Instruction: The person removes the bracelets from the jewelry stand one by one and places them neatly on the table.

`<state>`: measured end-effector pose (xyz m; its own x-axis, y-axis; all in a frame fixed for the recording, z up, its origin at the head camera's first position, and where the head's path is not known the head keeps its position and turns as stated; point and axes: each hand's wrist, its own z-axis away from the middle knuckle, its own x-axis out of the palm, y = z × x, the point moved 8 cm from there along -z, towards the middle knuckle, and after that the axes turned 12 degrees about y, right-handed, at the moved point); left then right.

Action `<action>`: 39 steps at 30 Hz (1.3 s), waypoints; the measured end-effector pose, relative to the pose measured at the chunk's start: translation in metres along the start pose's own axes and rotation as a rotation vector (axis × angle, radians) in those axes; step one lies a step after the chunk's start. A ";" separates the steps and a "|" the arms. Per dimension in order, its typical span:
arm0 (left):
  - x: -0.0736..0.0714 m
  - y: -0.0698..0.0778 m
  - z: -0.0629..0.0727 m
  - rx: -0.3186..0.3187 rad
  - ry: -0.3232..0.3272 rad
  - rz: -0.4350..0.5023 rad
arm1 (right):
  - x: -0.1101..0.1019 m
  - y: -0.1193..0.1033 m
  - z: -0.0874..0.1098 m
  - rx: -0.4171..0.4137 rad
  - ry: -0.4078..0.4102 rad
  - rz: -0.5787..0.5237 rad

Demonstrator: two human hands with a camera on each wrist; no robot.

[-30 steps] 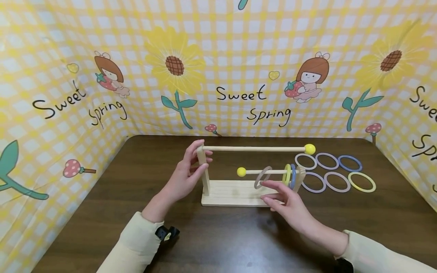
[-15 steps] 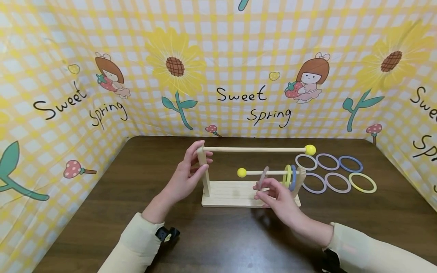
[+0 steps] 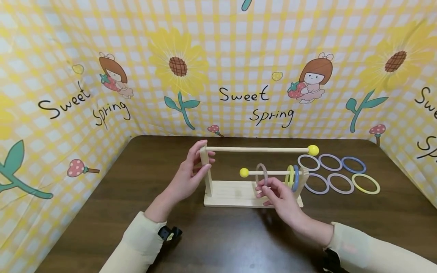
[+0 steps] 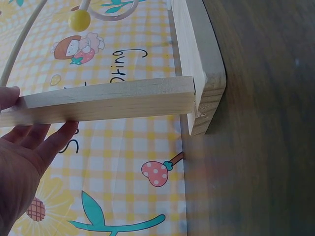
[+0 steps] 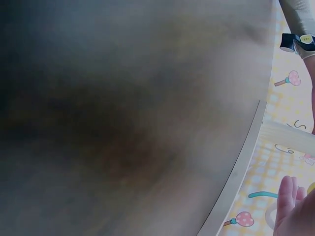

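The place looks like a staged tabletop setting, its dark wood-grain table (image 3: 211, 242) closed in on three sides by yellow-and-white gingham cloth (image 3: 246, 41) printed with sunflowers (image 3: 178, 66), cartoon girls (image 3: 313, 77) and "Sweet Spring" lettering (image 3: 243, 94).

Bright light, soft glare on the table (image 3: 239, 246); right wrist view blurred, perhaps unfocused

Yellow-white checked cloth (image 3: 232, 41) walls left, back and right, printed with sunflowers (image 3: 178, 66). Dark wood-grain table (image 3: 211, 239), rear corners rounded, soft glare (image 3: 246, 259) near front.
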<state>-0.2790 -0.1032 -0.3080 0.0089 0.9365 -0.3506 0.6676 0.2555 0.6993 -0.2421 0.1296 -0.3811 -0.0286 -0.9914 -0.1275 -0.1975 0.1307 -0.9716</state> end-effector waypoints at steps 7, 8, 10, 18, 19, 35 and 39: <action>0.001 0.001 -0.002 0.007 0.001 0.002 | 0.004 -0.002 -0.003 -0.009 0.007 -0.004; 0.001 0.001 -0.002 0.007 0.000 0.003 | 0.004 -0.002 -0.004 -0.009 0.008 -0.007; 0.002 0.001 -0.003 0.009 -0.001 0.003 | 0.004 -0.002 -0.004 -0.011 0.013 -0.013; 0.003 0.002 -0.003 0.010 0.001 0.000 | 0.011 -0.005 -0.006 -0.037 0.005 -0.033; 0.002 0.002 -0.003 0.011 0.002 0.000 | 0.012 -0.006 -0.005 -0.041 0.001 -0.036; 0.001 -0.001 0.000 0.026 0.013 0.025 | 0.035 -0.009 -0.004 -0.053 -0.065 -0.052; 0.001 -0.002 0.000 0.023 0.015 0.010 | 0.039 -0.010 -0.004 -0.065 -0.095 -0.034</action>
<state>-0.2802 -0.1026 -0.3094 0.0046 0.9425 -0.3343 0.6846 0.2407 0.6880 -0.2449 0.0901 -0.3759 0.0716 -0.9907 -0.1158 -0.2598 0.0935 -0.9611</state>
